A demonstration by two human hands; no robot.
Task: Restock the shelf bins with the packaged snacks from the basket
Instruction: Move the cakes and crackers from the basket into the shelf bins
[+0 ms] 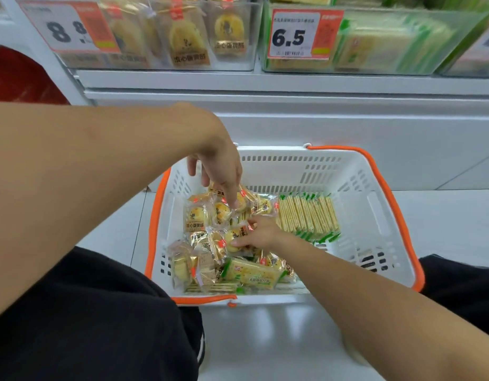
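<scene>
Down in a white slotted plastic basket (375, 215) with orange handles lie the packaged snacks: round yellow pastries (195, 215) in crinkly clear wrappers, heaped loosely at the left and front, and a flat row of thin pale crackers (308, 214) in clear film with green edging, lying on the right half of the basket floor. One long cracker pack (254, 273) with green ends rests tilted on the heap near the front wall. The left hand (221, 166) reaches down from above, fingers loosely spread, and its lowest fingertip touches the wrapper of a pastry pack at the back of the heap; whether it pinches the wrapper cannot be told. The right hand (258, 233) lies lower, in the middle of the basket just left of the cracker row, its thumb and fingers closed on a wrapped pastry (232, 237). Above, on a white shelf, stand clear rigid bins: a left bin (238, 37) holding the same pastries behind a price tag (70, 27), and a right bin (402, 39) holding green-edged cracker packs behind another tag (298, 34). The basket sits on a glossy pale floor (265, 339)
</scene>
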